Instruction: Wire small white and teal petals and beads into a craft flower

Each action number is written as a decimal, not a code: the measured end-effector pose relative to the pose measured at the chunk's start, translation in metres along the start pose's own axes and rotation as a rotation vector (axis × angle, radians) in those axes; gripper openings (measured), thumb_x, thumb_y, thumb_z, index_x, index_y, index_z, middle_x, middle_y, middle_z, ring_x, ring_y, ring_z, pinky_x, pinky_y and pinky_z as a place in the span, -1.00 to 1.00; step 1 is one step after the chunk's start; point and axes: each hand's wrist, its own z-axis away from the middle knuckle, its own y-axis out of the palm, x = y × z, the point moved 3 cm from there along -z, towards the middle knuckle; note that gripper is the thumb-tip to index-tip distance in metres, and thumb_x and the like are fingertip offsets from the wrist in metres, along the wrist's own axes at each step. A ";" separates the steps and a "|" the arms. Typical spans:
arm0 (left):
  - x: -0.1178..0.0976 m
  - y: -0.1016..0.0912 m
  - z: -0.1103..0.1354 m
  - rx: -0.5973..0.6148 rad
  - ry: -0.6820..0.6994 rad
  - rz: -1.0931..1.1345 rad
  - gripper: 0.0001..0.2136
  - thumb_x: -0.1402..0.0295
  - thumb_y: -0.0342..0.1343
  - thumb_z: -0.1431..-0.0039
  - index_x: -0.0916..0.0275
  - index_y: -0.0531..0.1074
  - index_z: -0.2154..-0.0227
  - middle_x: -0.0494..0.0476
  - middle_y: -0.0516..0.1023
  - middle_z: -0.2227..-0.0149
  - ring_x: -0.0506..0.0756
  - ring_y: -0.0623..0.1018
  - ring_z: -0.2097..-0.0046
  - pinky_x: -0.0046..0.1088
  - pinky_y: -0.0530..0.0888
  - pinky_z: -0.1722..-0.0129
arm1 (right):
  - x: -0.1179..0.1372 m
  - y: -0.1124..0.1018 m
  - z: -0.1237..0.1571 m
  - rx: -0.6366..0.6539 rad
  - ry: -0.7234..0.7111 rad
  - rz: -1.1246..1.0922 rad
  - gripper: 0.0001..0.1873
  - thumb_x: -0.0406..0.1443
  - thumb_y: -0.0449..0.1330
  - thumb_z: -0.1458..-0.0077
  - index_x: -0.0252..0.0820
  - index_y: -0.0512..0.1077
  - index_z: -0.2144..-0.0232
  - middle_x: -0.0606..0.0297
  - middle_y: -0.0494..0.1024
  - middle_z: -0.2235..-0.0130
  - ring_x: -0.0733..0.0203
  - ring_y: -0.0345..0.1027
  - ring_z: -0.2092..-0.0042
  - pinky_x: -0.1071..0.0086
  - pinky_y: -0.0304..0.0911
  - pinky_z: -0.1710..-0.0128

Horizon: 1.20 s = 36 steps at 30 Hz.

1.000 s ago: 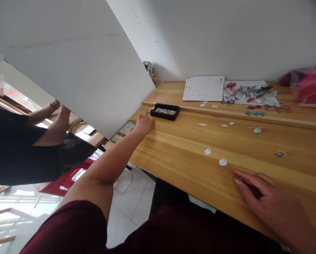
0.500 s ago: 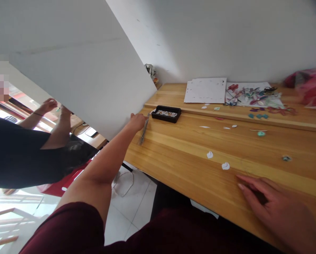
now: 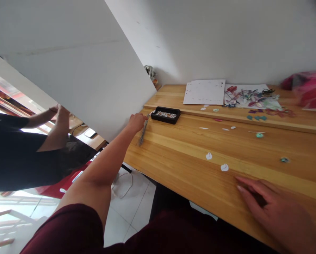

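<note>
At the far left end of the wooden table (image 3: 173, 158), my left hand (image 3: 137, 122) is closed at the upper end of a bundle of thin grey wires (image 3: 142, 134). Its fingertips are partly hidden. Just to the right of it stands a black tray (image 3: 165, 121) of small white and orange beads. My right hand (image 3: 275, 204) rests low over the near right of the table, thumb and forefinger stretched out and slightly apart, with nothing visible between them. Closest to its fingertips is a white petal-shaped cutout (image 3: 224, 167), with a similar white cutout (image 3: 209, 156) farther left.
On the raised back ledge lie white sheets (image 3: 204, 92) and a pile of coloured wire flowers (image 3: 253, 97). A pink plastic bag (image 3: 315, 88) is at the right. Small teal pieces (image 3: 259, 135) lie mid-table. Left of a grey partition (image 3: 81, 63), another person's arms (image 3: 59, 120) show.
The view has shifted slightly. Beyond the partition, the other person's hands have moved closer together. My own hands stay nearly where they were.
</note>
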 end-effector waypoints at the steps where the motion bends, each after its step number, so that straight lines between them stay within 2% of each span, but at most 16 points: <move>1: 0.000 0.001 0.001 0.010 0.001 0.001 -0.59 0.46 -0.10 -0.33 0.13 0.52 -0.11 0.29 0.56 -0.04 0.24 0.50 -0.11 -0.23 0.29 -0.12 | 0.000 0.000 0.000 0.006 0.003 -0.004 -0.61 -0.04 0.04 -0.28 -0.07 0.56 0.14 0.13 0.69 0.16 -0.09 0.60 0.24 0.05 0.46 0.22; 10: -0.017 0.006 0.004 0.090 0.027 -0.007 -0.55 0.51 -0.13 -0.30 0.11 0.56 -0.07 0.33 0.56 -0.01 0.28 0.49 -0.13 -0.12 0.24 -0.16 | 0.002 0.000 -0.001 -0.017 0.003 0.002 -0.59 -0.03 0.01 -0.28 -0.08 0.58 0.18 0.11 0.69 0.18 -0.09 0.60 0.27 0.06 0.45 0.31; 15: -0.018 0.005 -0.003 0.067 0.020 0.011 -0.57 0.50 -0.07 -0.28 0.13 0.53 -0.10 0.34 0.55 -0.05 0.28 0.49 -0.12 -0.14 0.24 -0.16 | 0.003 -0.001 -0.002 -0.009 0.006 0.007 -0.58 -0.01 0.02 -0.27 -0.08 0.58 0.18 0.13 0.69 0.18 -0.08 0.60 0.30 0.06 0.43 0.36; 20: -0.009 -0.013 -0.001 -0.021 -0.052 0.082 -0.62 0.47 -0.05 -0.30 0.18 0.57 -0.04 0.29 0.58 -0.06 0.24 0.51 -0.10 -0.22 0.30 -0.14 | 0.000 0.003 -0.001 -0.013 -0.001 -0.015 -0.57 -0.02 0.02 -0.28 -0.11 0.59 0.17 0.11 0.68 0.17 -0.07 0.59 0.28 0.07 0.45 0.31; 23: -0.015 -0.026 0.007 -0.070 -0.045 0.171 -0.66 0.43 -0.03 -0.30 0.17 0.62 0.03 0.19 0.63 -0.04 0.19 0.54 -0.06 -0.36 0.37 -0.07 | -0.005 0.008 0.003 -0.001 0.010 0.006 -0.60 -0.03 0.05 -0.28 -0.10 0.58 0.14 0.14 0.67 0.13 -0.06 0.60 0.20 0.09 0.46 0.25; 26: -0.038 -0.035 0.023 -0.104 0.001 0.349 -0.69 0.37 0.02 -0.29 0.19 0.62 0.04 0.14 0.67 0.10 0.14 0.59 0.11 -0.41 0.43 0.09 | -0.006 0.009 0.007 0.020 0.047 0.028 -0.65 -0.06 0.08 -0.30 -0.05 0.57 0.08 0.22 0.66 0.10 0.00 0.59 0.14 0.15 0.46 0.22; 29: -0.071 -0.038 0.050 -0.087 0.045 0.910 -0.71 0.26 0.19 -0.17 0.27 0.64 0.11 0.15 0.64 0.36 0.06 0.50 0.39 -0.45 0.37 0.39 | 0.001 0.004 0.008 0.012 0.064 0.007 -0.67 -0.13 0.09 -0.33 -0.09 0.55 0.02 0.21 0.64 0.08 0.04 0.57 0.08 0.19 0.45 0.13; 32: -0.109 -0.038 0.088 0.059 0.107 1.250 -0.68 0.22 0.29 -0.07 0.27 0.65 0.15 0.15 0.63 0.34 -0.02 0.41 0.44 -0.54 0.29 0.50 | 0.011 0.003 0.001 0.113 0.047 0.028 -0.58 -0.18 0.06 -0.36 -0.16 0.43 -0.18 0.15 0.62 0.03 0.03 0.56 0.07 0.19 0.46 0.14; 34: -0.133 -0.037 0.115 0.230 0.134 1.339 -0.71 0.21 0.32 -0.04 0.25 0.65 0.19 0.12 0.62 0.36 -0.06 0.36 0.49 -0.57 0.26 0.54 | 0.018 0.004 -0.006 0.185 0.026 0.057 -0.53 -0.18 0.03 -0.37 -0.20 0.37 -0.24 0.09 0.59 -0.02 -0.01 0.54 0.04 0.15 0.46 0.12; 36: -0.151 -0.037 0.140 0.340 0.152 1.370 -0.75 0.23 0.32 -0.05 0.24 0.65 0.23 0.10 0.61 0.39 -0.06 0.38 0.48 -0.59 0.26 0.54 | 0.023 0.005 -0.012 0.241 0.021 0.102 -0.50 -0.15 0.02 -0.39 -0.21 0.34 -0.27 0.07 0.58 -0.01 -0.04 0.54 0.06 0.13 0.46 0.15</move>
